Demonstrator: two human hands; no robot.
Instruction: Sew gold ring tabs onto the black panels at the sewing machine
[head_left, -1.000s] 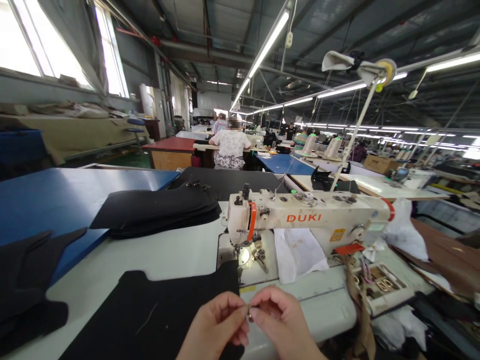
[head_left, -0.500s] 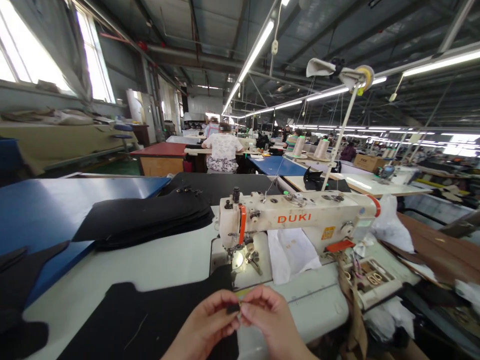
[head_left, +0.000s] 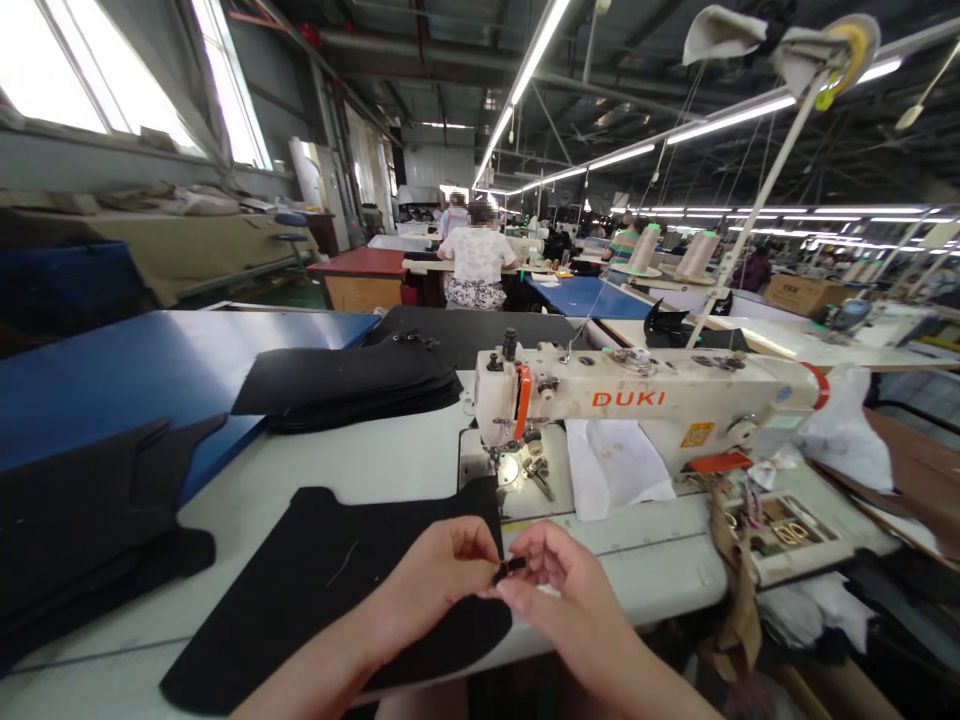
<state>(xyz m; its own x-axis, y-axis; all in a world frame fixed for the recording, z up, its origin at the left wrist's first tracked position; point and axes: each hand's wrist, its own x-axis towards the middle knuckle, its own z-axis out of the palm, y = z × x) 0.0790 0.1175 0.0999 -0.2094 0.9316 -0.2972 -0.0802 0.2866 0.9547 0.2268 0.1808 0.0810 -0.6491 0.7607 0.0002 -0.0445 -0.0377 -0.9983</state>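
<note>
A small dark piece (head_left: 511, 568) is pinched between both hands, over the front edge of the sewing table. My left hand (head_left: 450, 565) has thumb and fingers closed on its left end. My right hand (head_left: 559, 580) grips its right side with thumb and fingertips. Beneath and left of my hands lies a large black fabric panel (head_left: 300, 590), with a pale thread on it. Just beyond them stands the white sewing machine (head_left: 637, 400), its lamp lighting the needle area. A white cloth (head_left: 615, 470) lies under the machine arm.
A stack of black pieces (head_left: 352, 385) lies left of the machine, more black pieces (head_left: 82, 520) at the far left. A parts tray (head_left: 791, 535) with metal rings is at right. A thread stand (head_left: 757, 210) rises behind. A person (head_left: 477, 262) sits ahead.
The view has shifted, so the machine and table appear higher and further right. My fingers have moved on the dark piece, which now shows more between them; my forearms show more.
</note>
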